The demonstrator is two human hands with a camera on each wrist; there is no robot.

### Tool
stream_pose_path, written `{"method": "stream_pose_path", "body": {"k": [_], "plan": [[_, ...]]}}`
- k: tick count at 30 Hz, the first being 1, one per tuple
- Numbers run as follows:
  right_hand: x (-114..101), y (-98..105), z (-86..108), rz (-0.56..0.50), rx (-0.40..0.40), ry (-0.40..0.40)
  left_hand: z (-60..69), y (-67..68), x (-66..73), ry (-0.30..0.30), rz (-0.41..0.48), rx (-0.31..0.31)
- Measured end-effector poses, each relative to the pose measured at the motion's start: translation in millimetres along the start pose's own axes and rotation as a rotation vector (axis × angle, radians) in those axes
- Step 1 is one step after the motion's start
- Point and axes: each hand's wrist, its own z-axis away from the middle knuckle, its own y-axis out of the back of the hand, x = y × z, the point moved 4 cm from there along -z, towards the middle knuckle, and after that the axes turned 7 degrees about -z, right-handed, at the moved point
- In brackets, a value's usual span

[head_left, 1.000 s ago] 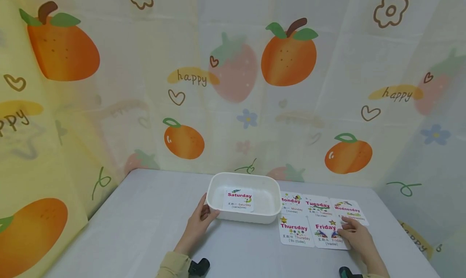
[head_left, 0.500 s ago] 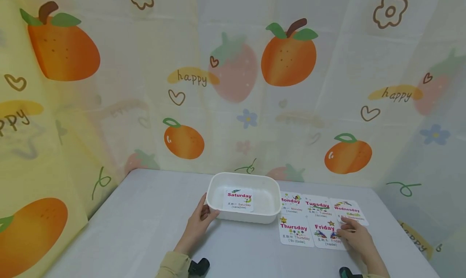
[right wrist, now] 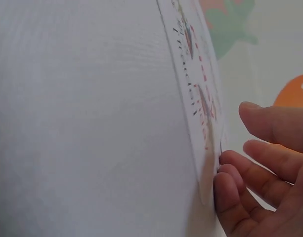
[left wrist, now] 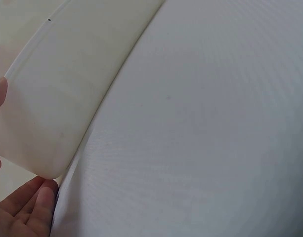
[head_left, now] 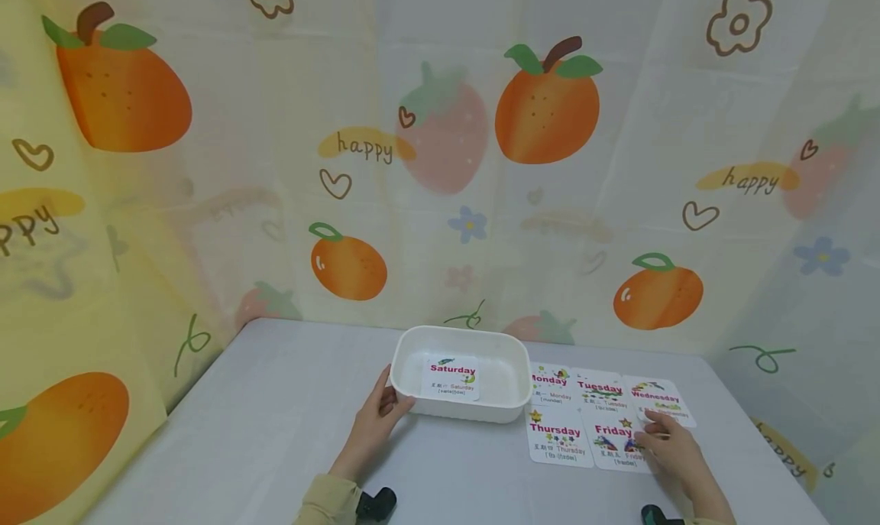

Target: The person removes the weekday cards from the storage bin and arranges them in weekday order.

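Note:
My left hand [head_left: 374, 422] grips the near-left corner of a white plastic box [head_left: 495, 412]; in the left wrist view the thumb lies at its rim and other fingers touch the lower corner. A Saturday card [head_left: 450, 380] lies inside the box. At the right edge of the Friday card [head_left: 619, 455] is my right hand [head_left: 674, 448], its fingertips touching there with loosely bent fingers. The right wrist view shows its thumb [right wrist: 255, 118] raised apart from the fingers. Left of Friday lies the Thursday card [head_left: 558, 445].
Behind them lie the Monday card [head_left: 552, 391], the Tuesday card [head_left: 600, 393] and the Wednesday card [head_left: 653, 391], in a row right of the box. All rest on a white-covered table [head_left: 261, 433]. A fruit-printed curtain [head_left: 440, 265] hangs along its back and sides.
The Friday card has slid slightly left toward Thursday, and my right hand has moved a little left with it. My left hand and the box have stayed in place.

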Motion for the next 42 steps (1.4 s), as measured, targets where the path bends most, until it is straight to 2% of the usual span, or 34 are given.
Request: {"method": "stream_pose_path", "body": {"k": [9,17,26,34,42], "plan": [[-11,-5,-5.8,0.069,-0.037,0.014,1.0,-0.2,1.2,-0.007,0.002,0.0],[-32,-17,-2.1,0.079,-0.058,0.109,2.0,-1.0,2.2,0.013,0.01,-0.005],[-56,-40,2.5,0.05,-0.092,0.175,3.2,0.0,2.9,0.002,0.012,-0.006],[-81,-60,2.7,0.038,-0.03,0.302,2.4,0.2,2.2,-0.005,0.008,-0.009],[-108,-83,5.8,0.01,-0.039,0.388,1.7,-0.2,0.9,-0.006,-0.001,-0.004]]}}
